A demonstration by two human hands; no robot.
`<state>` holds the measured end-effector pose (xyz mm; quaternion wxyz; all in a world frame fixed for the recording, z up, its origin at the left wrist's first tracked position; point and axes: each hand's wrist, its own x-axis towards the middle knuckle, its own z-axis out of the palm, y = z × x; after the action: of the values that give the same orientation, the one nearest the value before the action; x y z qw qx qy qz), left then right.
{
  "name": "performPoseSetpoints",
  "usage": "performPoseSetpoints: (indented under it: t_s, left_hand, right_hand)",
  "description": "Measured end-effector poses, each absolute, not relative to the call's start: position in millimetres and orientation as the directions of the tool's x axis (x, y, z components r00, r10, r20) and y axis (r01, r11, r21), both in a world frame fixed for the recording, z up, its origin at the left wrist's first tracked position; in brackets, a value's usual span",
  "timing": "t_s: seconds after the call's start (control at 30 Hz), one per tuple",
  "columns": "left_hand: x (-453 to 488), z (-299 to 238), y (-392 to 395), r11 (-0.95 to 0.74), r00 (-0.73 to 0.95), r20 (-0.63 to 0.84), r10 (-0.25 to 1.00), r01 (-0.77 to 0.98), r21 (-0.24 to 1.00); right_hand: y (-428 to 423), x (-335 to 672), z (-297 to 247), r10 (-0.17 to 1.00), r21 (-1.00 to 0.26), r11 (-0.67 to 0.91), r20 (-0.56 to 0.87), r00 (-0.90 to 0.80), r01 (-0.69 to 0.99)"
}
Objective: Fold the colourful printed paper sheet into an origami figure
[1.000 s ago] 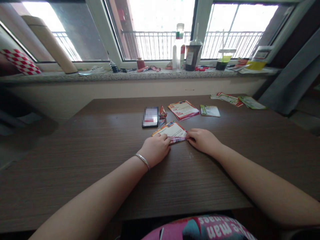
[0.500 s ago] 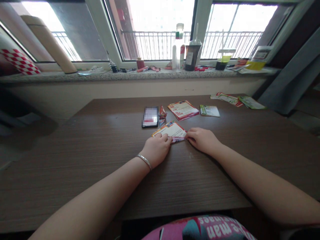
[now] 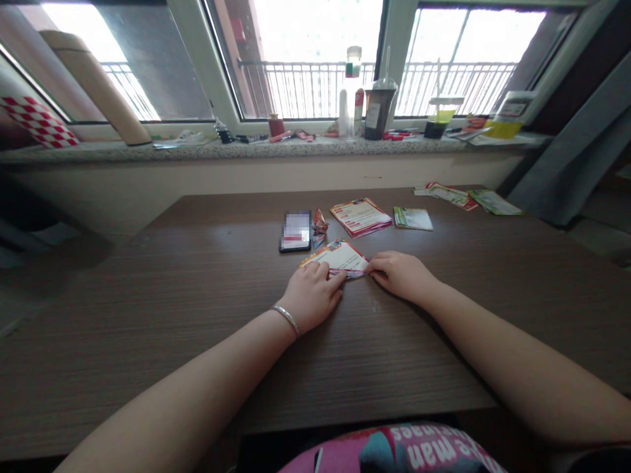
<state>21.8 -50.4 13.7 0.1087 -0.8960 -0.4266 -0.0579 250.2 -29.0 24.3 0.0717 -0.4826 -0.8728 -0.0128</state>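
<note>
A printed sheet of paper (image 3: 340,256) lies on the table in front of me, with a narrow strip along its near edge folded over. My left hand (image 3: 315,295), with a silver bangle at the wrist, rests on the sheet's near left part. Its index finger stretches along the folded strip and presses it down. At the right corner my right hand (image 3: 397,272) pinches the paper between thumb and fingers. Just beyond the sheet stands a small folded paper piece (image 3: 320,226), red and blue patterned, beside a phone (image 3: 296,231) with a blurred screen.
A stack of printed sheets (image 3: 359,217) lies farther back on the table (image 3: 148,315). To its right are a small green and white stack (image 3: 413,219) and several loose leaflets (image 3: 453,195). Bottles and cups, including a dark cup (image 3: 377,113), line the windowsill (image 3: 197,152).
My left index finger has stretched out and slid right along the folded strip. My right hand stays at the corner, almost still.
</note>
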Motion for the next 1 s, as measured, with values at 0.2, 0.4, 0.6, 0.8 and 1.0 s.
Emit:
performPoseSetpoints:
  t_s: [0.2, 0.4, 0.6, 0.8, 1.0]
  left_hand:
    - [20.6, 11.1, -49.3, -0.626, 0.628, 0.209, 0.75, 0.776, -0.083]
    - [22.2, 12.0, -49.9, -0.672, 0.671, 0.192, 0.716, 0.737, -0.068]
    - [23.7, 13.6, -49.5, -0.697, 0.704, 0.158, 0.693, 0.709, -0.103]
    - [24.1, 16.9, -49.4, -0.71, 0.716, 0.151, 0.681, 0.697, -0.104]
    - [25.1, 19.4, -49.0, -0.712, 0.716, 0.142, 0.683, 0.697, -0.088]
  right_hand:
    - [-26.9, 261.7, 30.3, 0.82, -0.075, 0.571, 0.103, -0.564, 0.817]
    - [-29.4, 261.7, 32.1, 0.811, -0.052, 0.583, 0.087, -0.578, 0.811]
    - [-34.9, 257.5, 35.5, 0.811, 0.01, 0.582, 0.058, -0.582, 0.813]
    - [-39.1, 255.6, 39.9, 0.822, 0.029, 0.568, 0.037, -0.569, 0.822]
    - [-39.7, 254.3, 40.9, 0.826, 0.044, 0.562, 0.029, -0.563, 0.826]
